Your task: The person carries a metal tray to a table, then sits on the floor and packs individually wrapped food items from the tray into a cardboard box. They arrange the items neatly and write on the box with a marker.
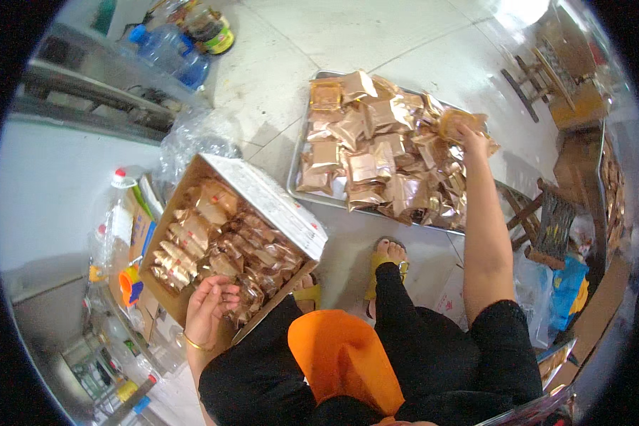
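At the far right of a metal tray (302,167), my right hand (473,142) is closed on a gold foil packet (453,124) that has a see-through amber face. Many similar gold packets (397,192) lie heaped over the tray. On my left, a cardboard box (172,298) with a white flap (266,199) holds rows of the same packets (224,227), stood close together. My left hand (213,302) rests at the box's near side, beside the packets. Its fingers are loosely bent and apart, with nothing visible between them.
Clear plastic wrap (199,138) lies behind the box. Large plastic bottles (170,53) stand at the far left. To the right are a wooden stool (547,220), a blue bag (568,284) and cardboard (589,326). My sandalled feet (389,259) are between the tray and me.
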A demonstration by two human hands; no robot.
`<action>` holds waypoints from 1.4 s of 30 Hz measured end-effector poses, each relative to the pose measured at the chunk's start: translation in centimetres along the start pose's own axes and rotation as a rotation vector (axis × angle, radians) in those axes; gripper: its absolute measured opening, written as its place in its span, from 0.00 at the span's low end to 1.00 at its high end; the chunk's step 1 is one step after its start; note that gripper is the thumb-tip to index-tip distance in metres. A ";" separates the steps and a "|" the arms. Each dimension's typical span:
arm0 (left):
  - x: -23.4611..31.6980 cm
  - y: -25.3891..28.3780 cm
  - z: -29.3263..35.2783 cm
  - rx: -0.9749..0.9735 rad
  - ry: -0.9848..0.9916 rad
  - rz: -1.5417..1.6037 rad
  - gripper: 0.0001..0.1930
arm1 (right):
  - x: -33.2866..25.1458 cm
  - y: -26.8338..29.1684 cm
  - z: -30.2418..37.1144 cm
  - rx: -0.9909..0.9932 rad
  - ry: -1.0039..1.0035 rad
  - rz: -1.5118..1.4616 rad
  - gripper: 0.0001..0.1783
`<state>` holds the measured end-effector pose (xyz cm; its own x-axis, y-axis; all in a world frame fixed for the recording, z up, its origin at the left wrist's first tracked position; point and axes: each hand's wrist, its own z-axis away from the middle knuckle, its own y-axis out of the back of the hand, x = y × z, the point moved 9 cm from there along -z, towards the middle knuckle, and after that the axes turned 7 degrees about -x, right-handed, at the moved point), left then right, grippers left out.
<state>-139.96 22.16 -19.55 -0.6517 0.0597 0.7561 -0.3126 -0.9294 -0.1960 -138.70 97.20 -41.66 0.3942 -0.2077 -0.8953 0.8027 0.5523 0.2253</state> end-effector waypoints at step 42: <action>5.2 -5.0 -9.2 0.348 -0.152 -0.961 0.31 | -19.1 -27.7 26.1 -0.637 0.620 1.120 0.22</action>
<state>-148.14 30.48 -20.36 -0.1306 0.8088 0.5734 -0.4221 -0.5687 0.7060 -156.77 64.78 -20.79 0.2858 0.8605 -0.4216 -0.1951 0.4830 0.8536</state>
